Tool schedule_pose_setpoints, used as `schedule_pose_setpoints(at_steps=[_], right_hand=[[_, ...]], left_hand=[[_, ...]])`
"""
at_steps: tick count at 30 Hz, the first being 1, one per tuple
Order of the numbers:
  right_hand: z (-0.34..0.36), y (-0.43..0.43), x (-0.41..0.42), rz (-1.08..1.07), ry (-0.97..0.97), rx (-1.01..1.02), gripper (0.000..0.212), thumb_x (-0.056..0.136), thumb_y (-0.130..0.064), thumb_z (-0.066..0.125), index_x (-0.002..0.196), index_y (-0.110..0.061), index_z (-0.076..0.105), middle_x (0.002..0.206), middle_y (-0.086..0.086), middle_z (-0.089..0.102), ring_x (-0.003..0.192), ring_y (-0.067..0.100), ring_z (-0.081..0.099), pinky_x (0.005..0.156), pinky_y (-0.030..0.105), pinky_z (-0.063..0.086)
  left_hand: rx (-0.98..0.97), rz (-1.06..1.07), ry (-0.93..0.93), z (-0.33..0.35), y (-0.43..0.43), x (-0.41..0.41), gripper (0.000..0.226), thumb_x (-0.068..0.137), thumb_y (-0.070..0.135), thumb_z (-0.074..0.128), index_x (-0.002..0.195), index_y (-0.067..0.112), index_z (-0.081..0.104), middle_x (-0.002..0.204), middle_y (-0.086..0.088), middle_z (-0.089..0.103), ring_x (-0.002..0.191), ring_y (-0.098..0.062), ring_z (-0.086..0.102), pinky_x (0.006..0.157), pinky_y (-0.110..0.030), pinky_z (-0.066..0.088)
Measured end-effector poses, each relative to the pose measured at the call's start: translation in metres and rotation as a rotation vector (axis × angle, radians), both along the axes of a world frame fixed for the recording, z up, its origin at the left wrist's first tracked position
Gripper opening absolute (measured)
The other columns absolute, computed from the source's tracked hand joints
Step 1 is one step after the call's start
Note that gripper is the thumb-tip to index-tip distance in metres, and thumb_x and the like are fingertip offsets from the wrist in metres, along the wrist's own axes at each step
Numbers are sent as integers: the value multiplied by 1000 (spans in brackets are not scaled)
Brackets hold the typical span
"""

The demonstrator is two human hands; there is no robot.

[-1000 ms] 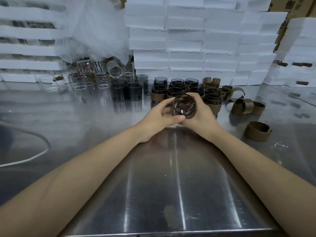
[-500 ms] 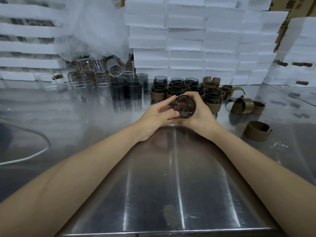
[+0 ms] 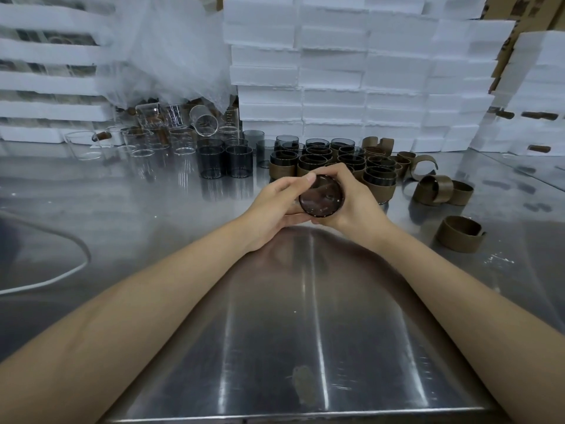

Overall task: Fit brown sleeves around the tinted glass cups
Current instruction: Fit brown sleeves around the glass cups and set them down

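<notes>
Cup (image 3: 321, 199): held above the table (image 3: 305, 332), tipped, base toward the camera. Left hand (image 3: 275, 206): fingers curled beneath, thumb on the edge. Right hand (image 3: 357, 203): fingers wrapped round the wall. Sleeved cups (image 3: 379, 182) stand just behind; loose sleeves (image 3: 458, 234) lie right.

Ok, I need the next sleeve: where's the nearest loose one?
In the head view, the loose brown sleeve sits alone on the steel table, right of the right hand.

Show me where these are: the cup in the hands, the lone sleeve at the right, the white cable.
held cup (image 3: 321, 199): head view, on its round end facing the camera.
lone sleeve (image 3: 455, 240): head view, on its outer wall.
white cable (image 3: 46, 283): head view, on its near run.
</notes>
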State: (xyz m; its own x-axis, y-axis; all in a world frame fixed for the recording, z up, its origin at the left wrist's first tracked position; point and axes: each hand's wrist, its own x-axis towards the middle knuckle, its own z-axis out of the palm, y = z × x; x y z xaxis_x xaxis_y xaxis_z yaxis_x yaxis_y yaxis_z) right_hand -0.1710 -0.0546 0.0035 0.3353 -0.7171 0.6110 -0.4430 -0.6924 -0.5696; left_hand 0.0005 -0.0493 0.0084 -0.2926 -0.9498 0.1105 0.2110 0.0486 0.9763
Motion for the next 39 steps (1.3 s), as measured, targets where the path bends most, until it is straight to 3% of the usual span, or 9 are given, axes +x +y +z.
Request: schedule_pose_setpoints(at_steps=[6, 11, 16, 20, 26, 29, 31, 35, 39], right_hand=[[0, 4, 5, 20, 88, -54, 54, 74, -16, 82, 120, -22, 55, 113, -7, 61, 104, 0, 59, 87, 10, 44], [5, 10, 9, 21, 164, -85, 51, 76, -33, 66, 125, -24, 56, 119, -11, 62, 111, 2, 59, 93, 20, 48], [4, 7, 7, -9, 174, -53, 58, 71, -12, 75, 123, -26, 55, 114, -14, 64, 105, 2, 61, 90, 25, 51], [0, 5, 6, -20, 38, 68, 65, 67, -11, 84, 120, -26, 52, 108, -17, 64, 101, -3, 61, 86, 12, 48], [-1, -2, 7, -34, -244, 231, 66, 58, 2, 87, 109, -23, 54, 99, -11, 66, 88, -5, 64, 77, 11, 48], [-1, -2, 7, 5, -318, 273, 65, 59, 10, 84, 110, -19, 54, 99, -8, 65, 86, -3, 65, 77, 14, 49], [-1, 0, 7, 22, -333, 290, 65, 60, 11, 82, 110, -21, 54, 101, -8, 65, 88, -2, 65, 78, 15, 51], [2, 3, 7, -25, -345, 338, 59, 64, -5, 87, 113, -25, 59, 109, -5, 66, 100, 1, 63, 90, 24, 51], [5, 5, 7, 271, -578, 693, 51, 83, -27, 70, 129, -13, 55, 125, 13, 63, 116, 25, 61, 97, 40, 50]], left_hand=[[-7, 45, -100, 1, 1, -3, 36, 87, 39, 68, 107, 10, 59, 102, -9, 70, 87, -16, 71, 77, -33, 59], [-90, 88, -253, -3, 1, -4, 64, 66, 46, 83, 115, 15, 54, 111, -4, 66, 99, -15, 67, 83, -29, 55], [-175, 142, -337, -8, -1, -5, 58, 69, 32, 88, 114, 21, 53, 105, 7, 66, 88, 5, 66, 75, -13, 50], [-246, 132, -351, -9, 0, -7, 59, 69, 22, 88, 116, 24, 53, 107, 10, 66, 88, 10, 65, 73, -8, 48], [-255, 90, -251, -11, 0, -6, 49, 84, 14, 76, 127, 22, 53, 116, 6, 67, 105, -2, 65, 86, -19, 53], [-216, 64, -208, -8, -1, -5, 29, 96, 14, 59, 123, 24, 57, 109, 5, 68, 98, -2, 66, 82, -21, 53], [-196, 68, -219, -6, 0, -6, 25, 103, 22, 45, 123, 29, 58, 112, 7, 68, 101, 0, 63, 92, -24, 48], [-263, 54, -351, -6, -1, -5, 47, 105, 48, 23, 146, 33, 41, 146, 9, 48, 136, -7, 42, 117, -39, 31], [-357, 12, -369, -5, 4, -4, 67, 93, 56, 45, 153, 32, 26, 156, 7, 32, 142, -8, 32, 118, -37, 28]])
